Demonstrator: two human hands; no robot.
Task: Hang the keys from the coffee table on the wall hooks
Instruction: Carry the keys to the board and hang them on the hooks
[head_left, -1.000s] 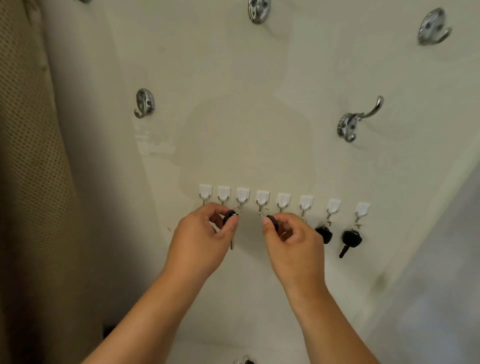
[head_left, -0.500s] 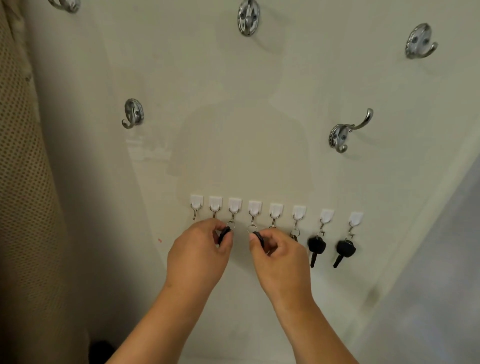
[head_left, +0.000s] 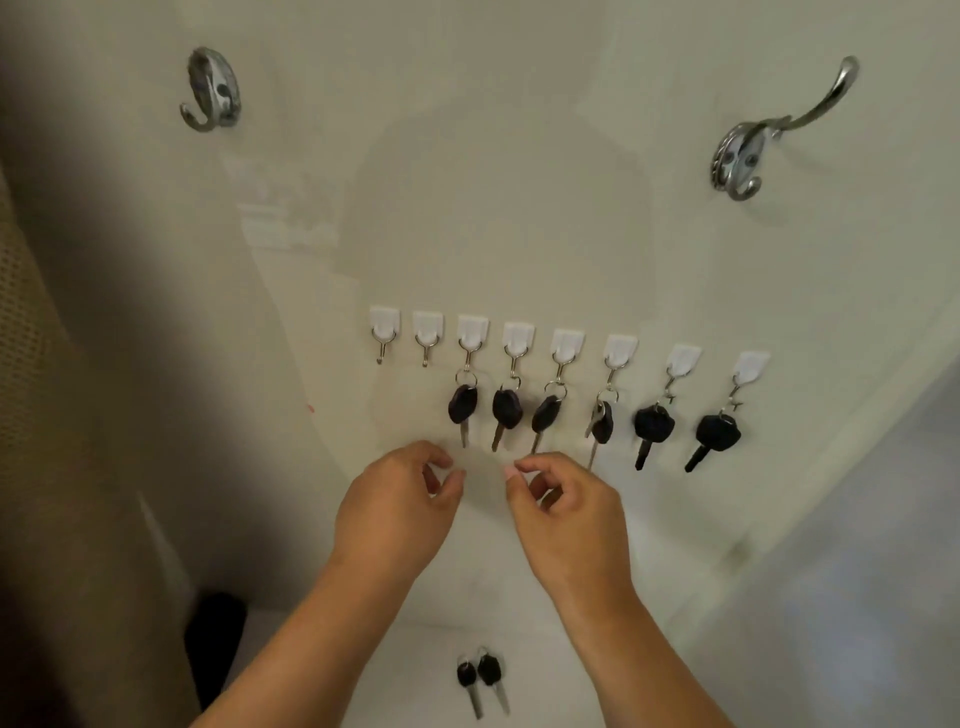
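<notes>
Two big chrome coat hooks sit high on the cream wall (head_left: 519, 234), one upper left (head_left: 210, 88) and one upper right (head_left: 748, 156) with a long curved arm. Tan mesh fabric (head_left: 26, 322) runs down the left edge, and a dark object (head_left: 214, 642) sits low left.

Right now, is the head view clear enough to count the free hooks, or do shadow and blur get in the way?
Head view: the left edge is in dark shadow, and wide-angle bending curves the wall; the small white hooks stay evenly lit, and the two leftmost read clearly as empty. Both the left hand and the right hand are slightly soft, as are the two keys lying below.
</notes>
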